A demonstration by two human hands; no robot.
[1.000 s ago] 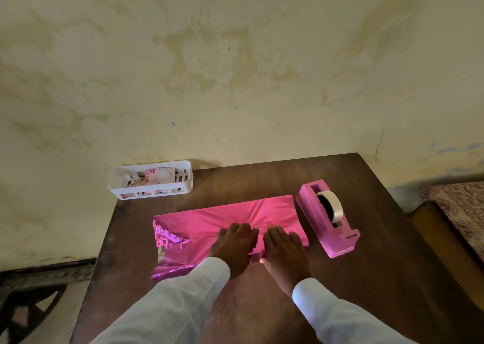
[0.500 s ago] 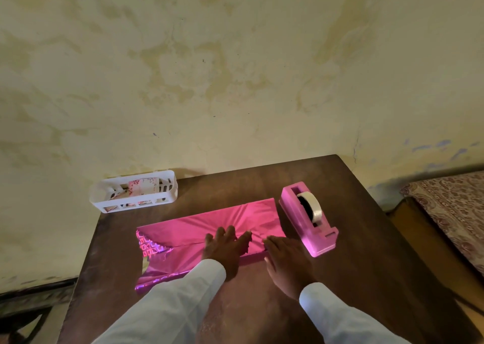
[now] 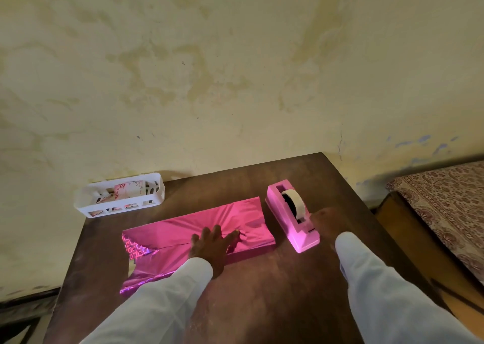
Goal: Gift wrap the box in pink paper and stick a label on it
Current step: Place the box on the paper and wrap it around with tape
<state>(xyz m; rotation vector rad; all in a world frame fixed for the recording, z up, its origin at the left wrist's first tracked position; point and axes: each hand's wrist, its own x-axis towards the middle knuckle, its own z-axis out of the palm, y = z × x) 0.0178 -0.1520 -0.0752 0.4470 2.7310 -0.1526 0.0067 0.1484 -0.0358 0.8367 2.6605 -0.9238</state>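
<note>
The paper (image 3: 170,231) is thin, slippery and springy: your flat left hand (image 3: 209,247) pins it down. Your right hand (image 3: 324,222) is at the dispenser (image 3: 285,223), grip unclear.

Stained yellowish wall (image 3: 235,69), dark wooden table (image 3: 262,291), patterned bedspread (image 3: 445,207) at right

I see the box (image 3: 252,250) lying flat on the tabletop (image 3: 262,296), its long side facing me, wrapped in shiny pink paper (image 3: 180,228). The paper's edges meet in a seam along the top, wrinkled near the middle, where my left hand (image 3: 212,244) presses flat. At the left end the paper sticks out loose and crumpled, glinting with square reflections
</note>
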